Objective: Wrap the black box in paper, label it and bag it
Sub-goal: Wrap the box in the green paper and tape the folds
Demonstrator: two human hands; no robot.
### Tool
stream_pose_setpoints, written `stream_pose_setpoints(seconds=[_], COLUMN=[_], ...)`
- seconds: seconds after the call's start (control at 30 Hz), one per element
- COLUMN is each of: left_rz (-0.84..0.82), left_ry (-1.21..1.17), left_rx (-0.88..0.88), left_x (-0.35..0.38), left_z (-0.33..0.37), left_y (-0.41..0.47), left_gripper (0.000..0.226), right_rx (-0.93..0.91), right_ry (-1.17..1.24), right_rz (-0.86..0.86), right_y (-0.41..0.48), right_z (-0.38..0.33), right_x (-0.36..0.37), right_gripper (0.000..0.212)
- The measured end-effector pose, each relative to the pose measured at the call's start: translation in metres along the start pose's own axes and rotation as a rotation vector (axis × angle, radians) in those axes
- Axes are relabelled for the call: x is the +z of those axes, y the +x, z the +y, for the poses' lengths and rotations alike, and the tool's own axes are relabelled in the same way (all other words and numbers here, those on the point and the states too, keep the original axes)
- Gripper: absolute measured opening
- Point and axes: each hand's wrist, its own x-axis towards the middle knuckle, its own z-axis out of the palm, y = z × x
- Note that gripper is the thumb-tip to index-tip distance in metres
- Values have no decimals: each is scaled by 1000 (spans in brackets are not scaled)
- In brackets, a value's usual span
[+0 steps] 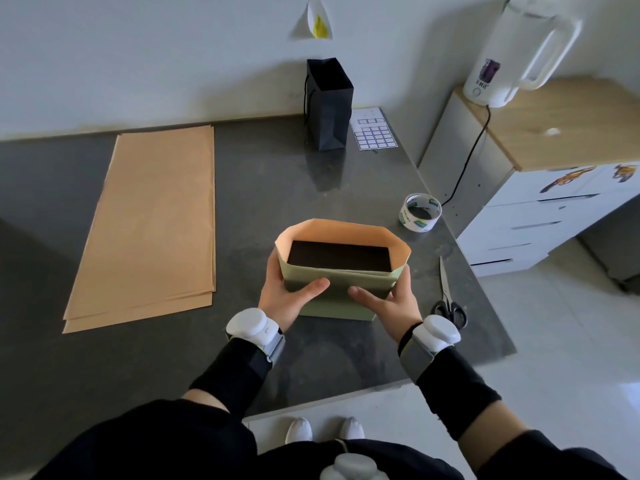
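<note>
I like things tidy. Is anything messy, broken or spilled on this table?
Nothing is spilled or broken. The scissors lie close to the table's right edge, and the sheets in the brown paper stack are slightly fanned at the near end. The half-wrapped black box looks fine.

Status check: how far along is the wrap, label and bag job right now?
Done: paper already sleeves the black box. In hand: left hand and right hand grip it upright, top end open, box showing. Left: fold and close that end, probably with the tape roll, add a label from the label sheet, then drop it into the black bag.
</note>
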Motion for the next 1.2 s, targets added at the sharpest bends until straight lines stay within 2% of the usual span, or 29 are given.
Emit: stream_pose_setpoints(seconds=[0.07, 0.13, 0.2, 0.3, 0.5, 0.67, 0.9, 1.03, 1.13, 1.2], left_rz=[-73, -132, -145, -114, -17, 67, 137, 162, 164, 188], left_ry=[17, 34, 35, -18, -64, -28, -49, -132, -131, -81], left_rx=[13, 35, 51, 46, -40, -93, -112, -144, -128, -111], left_x=[-3, -2, 0, 3, 10, 14, 17, 18, 21, 21], left_z=[9, 14, 15, 14, 15, 9, 12, 16, 17, 16], left_y=[6, 9, 9, 2, -10, -11, -8, -5, -6, -6], left_gripper=[94, 92, 98, 84, 59, 38, 26, 30, 39, 34], right_rx=[-36, -49, -40, -34, -16, 63, 121, 102, 88, 78], right_ry=[3, -23, -30, 1, 133, 187, 216, 176, 123, 65], right_rz=[-21, -45, -44, -24, -18, 103, 203, 216, 211, 201], right_y=[3, 4, 4, 2, -1, -4, 2, 4, 6, 5], right_z=[-9, -15, -19, -22, -20, -13, -15, -12, -15, -16], right_x=[-4, -3, -1, -1, -3, 4, 11, 12, 13, 12], right_gripper=[80, 95, 110, 114, 99, 64, 27, 28, 43, 52])
